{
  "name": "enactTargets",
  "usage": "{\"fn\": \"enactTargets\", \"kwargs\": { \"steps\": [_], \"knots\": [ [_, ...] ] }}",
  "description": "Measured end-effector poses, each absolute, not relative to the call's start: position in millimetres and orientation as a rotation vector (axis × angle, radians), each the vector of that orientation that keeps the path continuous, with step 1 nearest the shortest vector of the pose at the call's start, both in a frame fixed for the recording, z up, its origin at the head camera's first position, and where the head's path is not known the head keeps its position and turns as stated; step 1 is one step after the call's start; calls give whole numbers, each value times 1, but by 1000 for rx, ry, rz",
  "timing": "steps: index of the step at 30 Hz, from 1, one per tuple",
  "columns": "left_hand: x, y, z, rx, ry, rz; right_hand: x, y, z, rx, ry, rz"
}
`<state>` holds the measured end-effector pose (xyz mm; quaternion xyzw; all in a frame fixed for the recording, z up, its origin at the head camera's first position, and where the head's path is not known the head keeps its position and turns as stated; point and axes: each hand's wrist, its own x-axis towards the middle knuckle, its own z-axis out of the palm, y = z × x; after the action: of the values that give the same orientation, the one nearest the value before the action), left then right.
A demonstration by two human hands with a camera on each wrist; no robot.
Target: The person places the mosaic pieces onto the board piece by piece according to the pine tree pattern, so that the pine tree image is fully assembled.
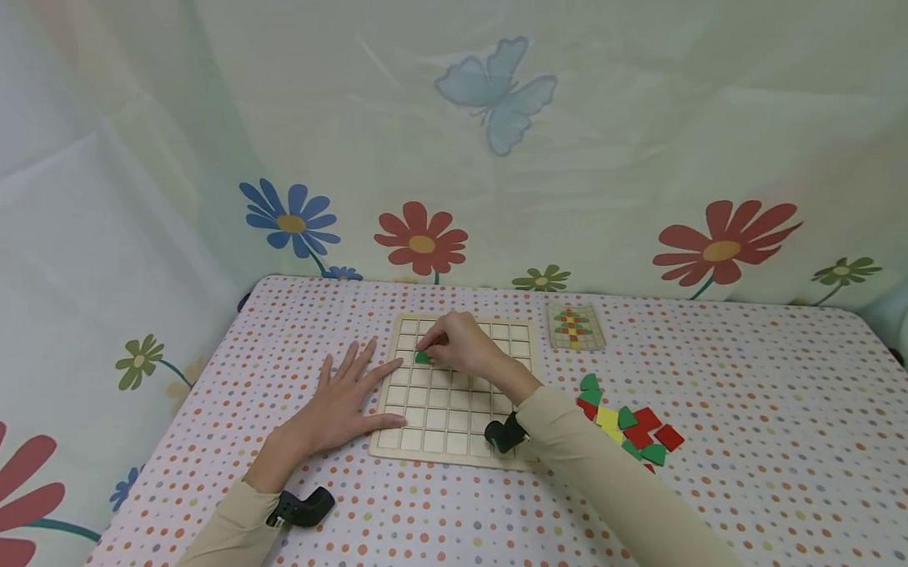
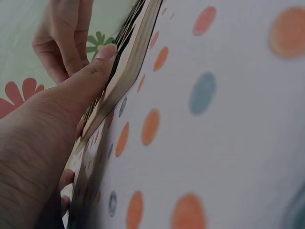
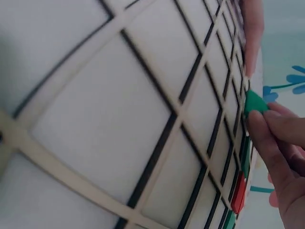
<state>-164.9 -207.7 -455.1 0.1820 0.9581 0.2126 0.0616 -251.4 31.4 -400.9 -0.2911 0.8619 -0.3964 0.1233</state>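
Observation:
A wooden grid board (image 1: 413, 440) lies on the dotted table. My right hand (image 1: 461, 344) is over its upper left part, pinching a green piece with a curved edge (image 1: 422, 357) between thumb and fingers. The right wrist view shows this green piece (image 3: 256, 101) tilted against the grid, with a red piece (image 3: 239, 193) and other green pieces lying in cells farther along; from the head, my hand hides them. My left hand (image 1: 342, 406) lies spread at the board's left side. Its thumb (image 2: 93, 76) rests on the board's edge in the left wrist view.
Loose red, green and yellow pieces (image 1: 642, 427) are heaped right of the board, some overlapping. Above them lies a small pattern card (image 1: 575, 327) with a tree-like coloured figure. A flowered curtain (image 1: 608, 172) stands behind the table (image 1: 757, 411).

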Motion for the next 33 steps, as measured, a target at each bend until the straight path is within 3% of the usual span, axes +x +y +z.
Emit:
{"fn": "enactTargets", "kwargs": {
  "steps": [33],
  "knots": [
    [-165,-205,-453,554,2886,668,-249,17,-397,-1274,2709,-571]
  ]
}}
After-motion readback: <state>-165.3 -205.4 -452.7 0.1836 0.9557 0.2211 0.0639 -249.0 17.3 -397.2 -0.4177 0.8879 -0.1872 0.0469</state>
